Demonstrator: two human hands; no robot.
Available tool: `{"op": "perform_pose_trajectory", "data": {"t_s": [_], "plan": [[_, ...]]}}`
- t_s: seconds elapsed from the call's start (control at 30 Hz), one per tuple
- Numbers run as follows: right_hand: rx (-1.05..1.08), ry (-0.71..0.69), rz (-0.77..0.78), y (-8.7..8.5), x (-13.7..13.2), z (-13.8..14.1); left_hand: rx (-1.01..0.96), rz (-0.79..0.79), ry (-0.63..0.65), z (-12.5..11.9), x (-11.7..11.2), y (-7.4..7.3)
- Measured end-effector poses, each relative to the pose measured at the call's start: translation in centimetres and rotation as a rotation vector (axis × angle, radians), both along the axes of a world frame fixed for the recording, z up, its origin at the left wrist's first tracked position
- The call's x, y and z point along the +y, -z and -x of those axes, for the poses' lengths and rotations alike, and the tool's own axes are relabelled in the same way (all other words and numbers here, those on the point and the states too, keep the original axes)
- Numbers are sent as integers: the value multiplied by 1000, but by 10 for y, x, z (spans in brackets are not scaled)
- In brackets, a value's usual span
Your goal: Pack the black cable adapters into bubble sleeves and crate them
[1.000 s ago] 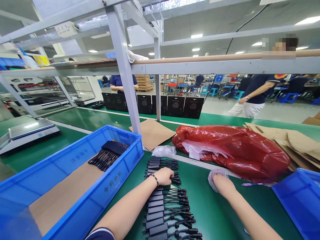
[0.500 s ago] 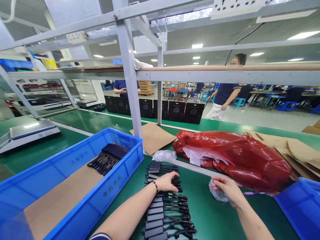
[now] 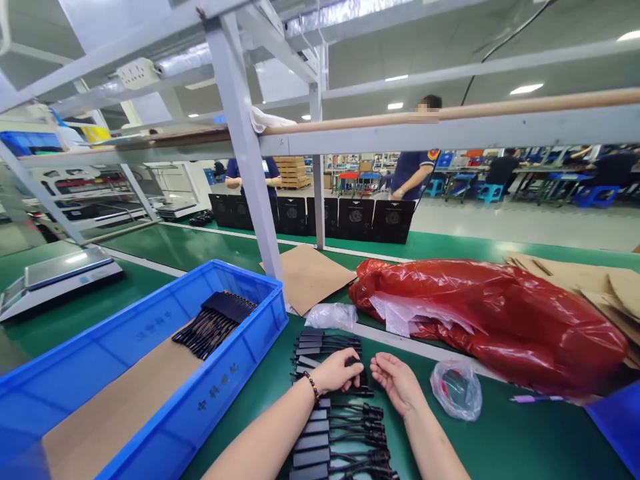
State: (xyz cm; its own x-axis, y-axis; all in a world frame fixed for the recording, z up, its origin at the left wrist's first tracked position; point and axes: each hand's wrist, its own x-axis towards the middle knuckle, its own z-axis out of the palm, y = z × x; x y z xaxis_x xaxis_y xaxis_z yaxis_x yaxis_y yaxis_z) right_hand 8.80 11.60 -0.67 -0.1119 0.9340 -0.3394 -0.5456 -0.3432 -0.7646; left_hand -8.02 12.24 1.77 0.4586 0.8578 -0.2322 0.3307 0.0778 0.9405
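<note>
Black cables (image 3: 313,437) with flat rectangular housings lie side by side in a column on the green table, their round plug ends toward the right. Over the middle of that column, my left hand (image 3: 336,371) is closed on the plug end of one black cable (image 3: 353,362). My right hand (image 3: 397,383) is just to the right of it, fingertips pressed together and apart from the left. Whatever is between those fingertips, if anything, is too small to make out. A round clear plastic bag (image 3: 456,390) with small red pieces inside lies right of my right hand.
A blue crate (image 3: 250,360) at left holds more black cables (image 3: 220,320) on cardboard. Behind are a red plastic bag (image 3: 480,307), brown cardboard (image 3: 315,273) and a clear bag (image 3: 331,315). A purple pen (image 3: 535,399) lies right. A shelf post (image 3: 250,160) rises ahead; two people stand beyond.
My right hand has left the round clear bag and moved left, close to my left hand. My left hand has closed on a cable's plug end. The view has turned slightly.
</note>
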Motion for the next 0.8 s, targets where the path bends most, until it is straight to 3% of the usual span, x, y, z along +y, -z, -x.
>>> {"op": "perform_pose_trajectory", "data": {"t_s": [0.2,0.8], "plan": [[50,-56,12,15,2,2,-8,50,-7,-4,1,-6],[43,-166,-35,0,-5,0,-45,45,-98,-10,2,-3]]}}
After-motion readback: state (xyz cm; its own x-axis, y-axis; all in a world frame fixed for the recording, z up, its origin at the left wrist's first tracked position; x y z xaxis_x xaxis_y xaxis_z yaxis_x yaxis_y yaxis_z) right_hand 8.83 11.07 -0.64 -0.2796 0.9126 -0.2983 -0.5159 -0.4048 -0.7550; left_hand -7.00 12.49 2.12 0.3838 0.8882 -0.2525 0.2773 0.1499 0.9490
